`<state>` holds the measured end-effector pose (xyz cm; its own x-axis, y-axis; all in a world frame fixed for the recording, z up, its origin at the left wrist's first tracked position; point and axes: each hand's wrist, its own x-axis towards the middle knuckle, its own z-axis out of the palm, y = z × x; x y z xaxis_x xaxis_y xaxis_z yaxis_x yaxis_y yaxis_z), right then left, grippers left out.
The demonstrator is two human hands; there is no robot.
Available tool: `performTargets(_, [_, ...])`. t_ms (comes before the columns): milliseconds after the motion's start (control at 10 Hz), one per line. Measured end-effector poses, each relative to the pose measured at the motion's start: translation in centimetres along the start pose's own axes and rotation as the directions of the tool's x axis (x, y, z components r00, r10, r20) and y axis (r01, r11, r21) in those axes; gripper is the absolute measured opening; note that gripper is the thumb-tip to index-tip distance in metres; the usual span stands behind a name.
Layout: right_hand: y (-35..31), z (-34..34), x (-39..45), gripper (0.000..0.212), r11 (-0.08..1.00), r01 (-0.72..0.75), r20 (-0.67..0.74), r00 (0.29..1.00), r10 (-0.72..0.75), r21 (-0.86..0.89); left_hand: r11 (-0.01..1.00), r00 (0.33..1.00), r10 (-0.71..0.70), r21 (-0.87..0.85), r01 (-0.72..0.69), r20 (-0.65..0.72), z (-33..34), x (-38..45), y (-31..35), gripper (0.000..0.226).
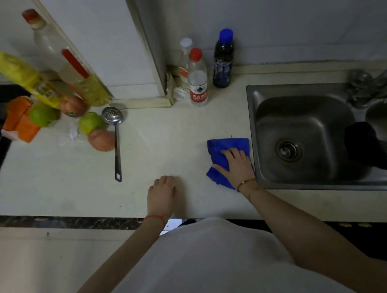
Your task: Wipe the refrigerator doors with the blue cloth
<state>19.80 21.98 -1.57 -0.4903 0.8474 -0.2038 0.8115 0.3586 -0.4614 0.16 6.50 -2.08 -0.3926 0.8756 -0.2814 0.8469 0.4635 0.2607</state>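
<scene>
Right hand (237, 165) presses flat on the blue cloth (222, 151) beside the sink (306, 133); left hand (161, 193) rests loosely curled.

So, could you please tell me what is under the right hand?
The right hand lies on the blue cloth, which is on the counter beside the sink. Anything beneath the cloth is hidden.

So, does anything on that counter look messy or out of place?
Mostly the fruit: it lies loose on the counter beside a slotted spoon rather than in a bowl. A dark cloth hangs over the sink divider. Nothing looks spilled or broken.
</scene>
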Motion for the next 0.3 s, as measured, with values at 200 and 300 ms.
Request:
performTargets(200, [2.3, -1.9, -2.5, 0.028, 0.991, -0.025, -0.122, 0.992, 0.041, 0.134, 0.999, 0.999, -0.032, -0.022, 0.033, 0.044, -0.2, -0.3, 0.1, 0.037])
performTargets(300, [3.3, -4.1, -3.1, 0.026, 0.959, -0.177, -0.146, 0.966, 0.211, 0.22, 0.994, 1.0, -0.021, -0.109, 0.021, 0.007, -1.5, 0.1, 0.2, 0.037])
